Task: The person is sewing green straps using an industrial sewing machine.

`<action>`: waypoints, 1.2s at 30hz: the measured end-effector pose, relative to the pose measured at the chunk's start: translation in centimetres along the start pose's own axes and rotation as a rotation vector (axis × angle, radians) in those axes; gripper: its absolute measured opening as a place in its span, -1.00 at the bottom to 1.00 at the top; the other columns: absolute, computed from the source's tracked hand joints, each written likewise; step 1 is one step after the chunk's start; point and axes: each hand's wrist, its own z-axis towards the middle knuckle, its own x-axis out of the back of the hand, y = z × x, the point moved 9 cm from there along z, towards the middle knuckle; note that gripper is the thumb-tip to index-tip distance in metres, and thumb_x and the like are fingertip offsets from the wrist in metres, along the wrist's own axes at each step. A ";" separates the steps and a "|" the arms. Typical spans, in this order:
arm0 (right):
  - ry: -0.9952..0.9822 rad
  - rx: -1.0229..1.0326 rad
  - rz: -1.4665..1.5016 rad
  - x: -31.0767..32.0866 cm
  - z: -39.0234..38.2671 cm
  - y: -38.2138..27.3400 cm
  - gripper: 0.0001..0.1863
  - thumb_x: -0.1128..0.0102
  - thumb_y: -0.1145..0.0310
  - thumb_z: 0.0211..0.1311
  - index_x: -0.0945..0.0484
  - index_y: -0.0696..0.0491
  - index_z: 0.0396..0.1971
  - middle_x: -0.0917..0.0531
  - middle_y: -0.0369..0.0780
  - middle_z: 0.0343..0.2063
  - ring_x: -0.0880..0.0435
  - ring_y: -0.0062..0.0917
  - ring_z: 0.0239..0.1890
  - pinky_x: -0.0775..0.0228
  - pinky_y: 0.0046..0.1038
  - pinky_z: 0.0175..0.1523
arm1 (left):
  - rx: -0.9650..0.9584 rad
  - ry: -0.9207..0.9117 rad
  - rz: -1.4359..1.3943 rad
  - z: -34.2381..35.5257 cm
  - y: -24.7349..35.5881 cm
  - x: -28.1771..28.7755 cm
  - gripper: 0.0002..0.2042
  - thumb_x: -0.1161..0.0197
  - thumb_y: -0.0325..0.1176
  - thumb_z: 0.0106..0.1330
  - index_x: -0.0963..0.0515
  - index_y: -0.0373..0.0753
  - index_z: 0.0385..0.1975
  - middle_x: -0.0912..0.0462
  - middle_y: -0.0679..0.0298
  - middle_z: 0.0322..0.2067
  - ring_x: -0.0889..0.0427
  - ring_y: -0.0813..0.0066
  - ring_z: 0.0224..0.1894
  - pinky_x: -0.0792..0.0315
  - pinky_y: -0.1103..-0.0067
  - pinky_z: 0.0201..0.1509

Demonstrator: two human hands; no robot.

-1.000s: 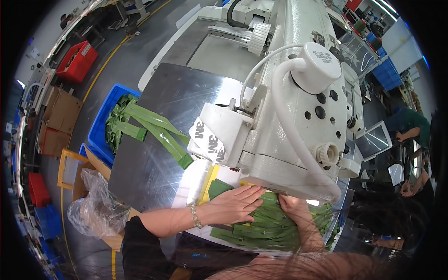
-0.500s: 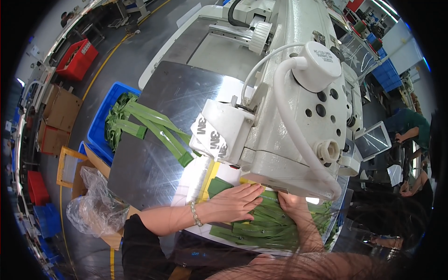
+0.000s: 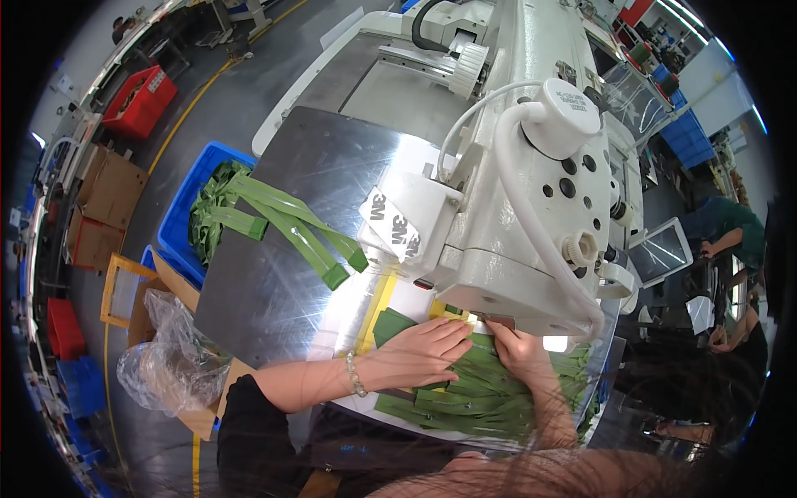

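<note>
A white industrial sewing machine [image 3: 519,224] fills the middle of the view, its head overhanging both my hands. My left hand [image 3: 425,349] lies flat with fingers stretched out over green webbing straps [image 3: 473,398] below the machine head. A beaded bracelet circles that wrist. Just right of it, my right hand [image 3: 519,347] is closed, thumb and fingertips pinched near a yellow plate [image 3: 448,310] under the head. What lies in the pinch is too small and partly hidden to name. The straps lie side by side in a layer beneath both hands.
Left of the machine, more green straps [image 3: 303,236] trail from a blue bin [image 3: 187,178] onto the metal table plate [image 3: 266,299]. A cardboard box with clear plastic wrap [image 3: 170,365] stands lower left. A tablet-like screen [image 3: 662,251] and another person [image 3: 730,236] are at right.
My right hand has shifted slightly up and left, its fingertips now pinched by the yellow plate. My left hand stays flat on the straps. The whole view has shifted slightly.
</note>
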 end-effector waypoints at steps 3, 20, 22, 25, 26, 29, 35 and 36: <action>0.022 0.046 0.036 0.1 0.6 -0.5 -0.64 -0.24 0.60 -0.07 -0.61 0.10 -0.17 -0.64 -0.12 -0.23 -0.63 -0.21 -0.17 -0.45 -0.27 -0.04 | 0.004 0.024 0.032 0.2 0.1 0.0 -0.42 -0.29 -0.04 0.01 -0.49 -0.35 -0.04 -0.46 0.08 0.08 -0.41 0.24 0.17 -0.25 0.39 0.29; 0.001 0.254 -0.038 0.7 2.2 -3.2 -0.52 -0.24 0.61 -0.18 -0.59 0.11 -0.10 -0.63 -0.19 -0.17 -0.64 -0.31 -0.13 -0.56 -0.33 -0.10 | -0.062 0.028 0.084 0.2 -0.1 0.5 -0.54 -0.31 -0.21 0.08 -0.49 -0.42 -0.10 -0.51 0.07 -0.03 -0.42 0.22 0.14 -0.26 0.42 0.25; -0.021 0.243 -0.040 0.4 2.0 -2.9 -0.54 -0.27 0.58 -0.18 -0.59 0.10 -0.12 -0.63 -0.19 -0.16 -0.64 -0.30 -0.13 -0.56 -0.32 -0.08 | -0.044 0.054 0.000 0.1 -0.8 0.7 -0.59 -0.31 -0.21 0.07 -0.51 -0.24 -0.09 -0.53 0.22 0.01 -0.46 0.34 0.11 -0.31 0.45 0.23; 0.024 0.295 -0.063 1.0 2.3 -3.5 -0.57 -0.32 0.53 -0.17 -0.61 0.10 -0.14 -0.64 -0.19 -0.17 -0.64 -0.31 -0.13 -0.54 -0.32 -0.07 | 0.078 0.116 -0.073 -0.7 -3.0 2.4 -0.66 -0.30 -0.26 0.09 -0.53 -0.28 -0.16 -0.57 0.23 -0.09 -0.53 0.35 -0.03 -0.33 0.44 0.17; 0.025 0.295 -0.065 1.1 2.4 -3.7 -0.57 -0.32 0.53 -0.17 -0.61 0.10 -0.14 -0.64 -0.19 -0.17 -0.64 -0.31 -0.13 -0.54 -0.32 -0.07 | 0.076 0.117 -0.072 -0.9 -3.5 2.7 -0.66 -0.30 -0.26 0.09 -0.53 -0.28 -0.16 -0.57 0.23 -0.09 -0.53 0.35 -0.03 -0.33 0.44 0.17; 0.035 0.286 -0.067 1.2 2.7 -4.1 -0.57 -0.38 0.46 -0.17 -0.61 0.09 -0.16 -0.65 -0.20 -0.17 -0.64 -0.33 -0.14 -0.53 -0.32 -0.06 | 0.087 0.201 0.123 -0.9 -5.1 4.2 -0.70 -0.25 -0.31 0.12 -0.57 -0.26 -0.15 -0.60 0.33 -0.11 -0.55 0.42 -0.07 -0.35 0.47 0.13; 0.067 0.253 -0.077 1.1 2.4 -3.7 -0.57 -0.43 0.39 -0.20 -0.62 0.06 -0.19 -0.65 -0.23 -0.18 -0.64 -0.37 -0.15 -0.53 -0.34 -0.08 | 0.009 0.118 0.210 -0.4 -5.1 4.0 -0.70 -0.21 -0.28 0.16 -0.57 -0.18 -0.11 -0.60 0.43 -0.09 -0.51 0.55 -0.01 -0.22 0.46 0.21; 0.071 0.247 -0.092 0.9 2.3 -3.6 -0.59 -0.43 0.39 -0.19 -0.63 0.06 -0.20 -0.65 -0.24 -0.19 -0.64 -0.38 -0.16 -0.54 -0.36 -0.10 | 0.006 0.116 0.209 -0.5 -5.3 3.8 -0.70 -0.21 -0.28 0.16 -0.57 -0.18 -0.11 -0.60 0.43 -0.09 -0.51 0.55 -0.01 -0.22 0.46 0.21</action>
